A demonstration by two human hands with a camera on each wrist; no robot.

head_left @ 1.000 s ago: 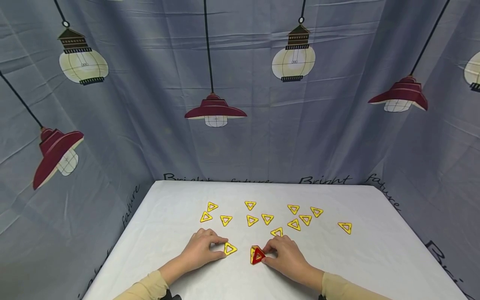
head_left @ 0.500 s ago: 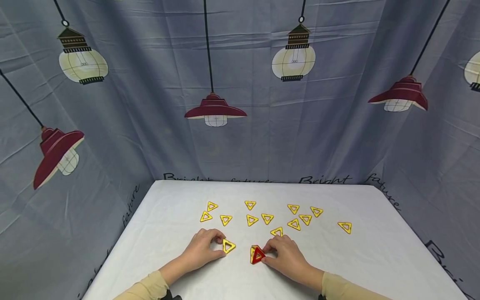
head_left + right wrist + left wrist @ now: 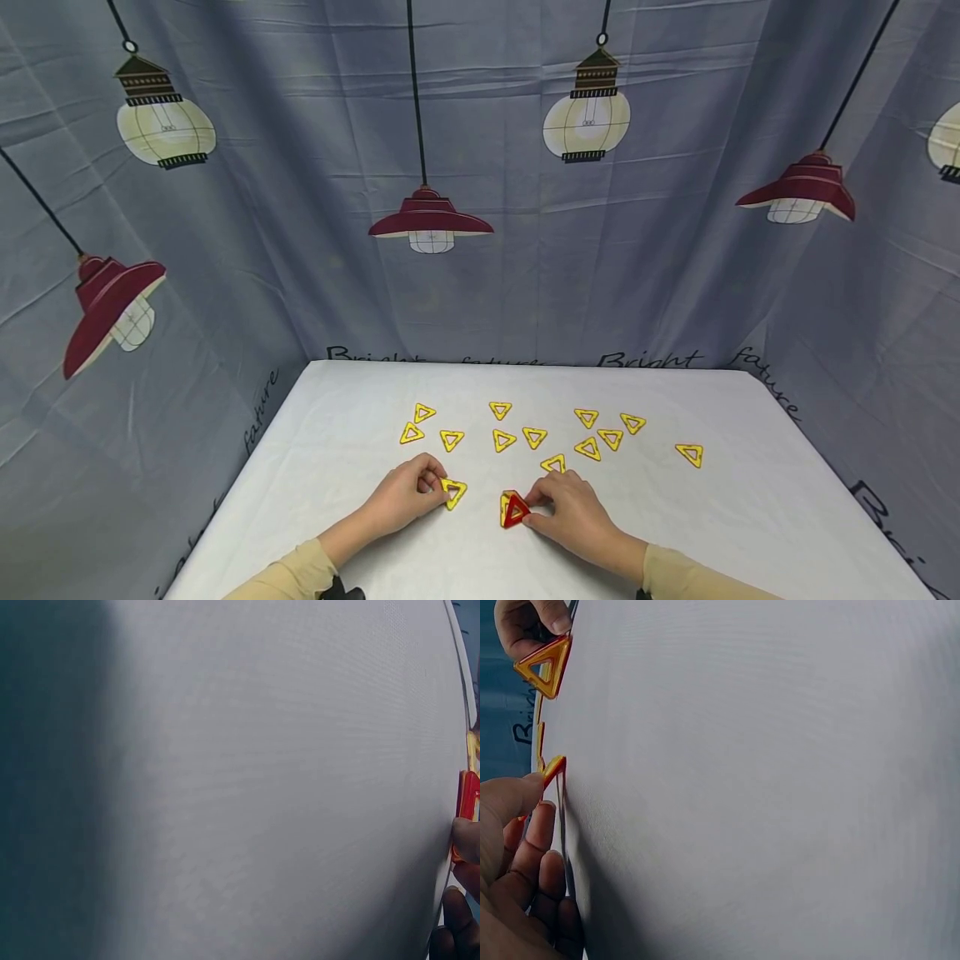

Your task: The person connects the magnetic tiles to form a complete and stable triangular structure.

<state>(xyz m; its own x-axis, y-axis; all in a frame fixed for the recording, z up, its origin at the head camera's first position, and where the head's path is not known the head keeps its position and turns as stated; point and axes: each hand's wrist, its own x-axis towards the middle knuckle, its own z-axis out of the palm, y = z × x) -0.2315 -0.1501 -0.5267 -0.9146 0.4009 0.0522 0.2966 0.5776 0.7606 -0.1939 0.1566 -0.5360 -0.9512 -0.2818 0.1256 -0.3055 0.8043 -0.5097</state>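
In the head view my left hand [image 3: 408, 493] pinches one yellow triangular magnetic tile [image 3: 454, 482] by its left corner, tilted just over the table. The left wrist view shows that tile [image 3: 555, 766] nearly edge-on at the thumb tip, the other fingers curled beneath. To the right, my right hand [image 3: 573, 517] grips, between thumb and forefinger, a small upright cluster of a red triangular tile [image 3: 521, 502] and a yellow triangular tile [image 3: 505, 507]. The cluster stands on the table, apart from the left hand's tile. Right wrist view: only fingertips and the red edge [image 3: 466, 795] show.
Several loose yellow triangular tiles lie flat across the far half of the white table [image 3: 360, 392]. One yellow tile [image 3: 553, 463] lies right beyond the right fingers; another [image 3: 690, 455] sits off to the right. A grey printed curtain [image 3: 480, 300] surrounds the table.
The left hand's yellow tile has shifted slightly left and turned, so a corner that pointed right now points down. Thumb and forefinger have drawn closer together. The right hand and its cluster stay still.
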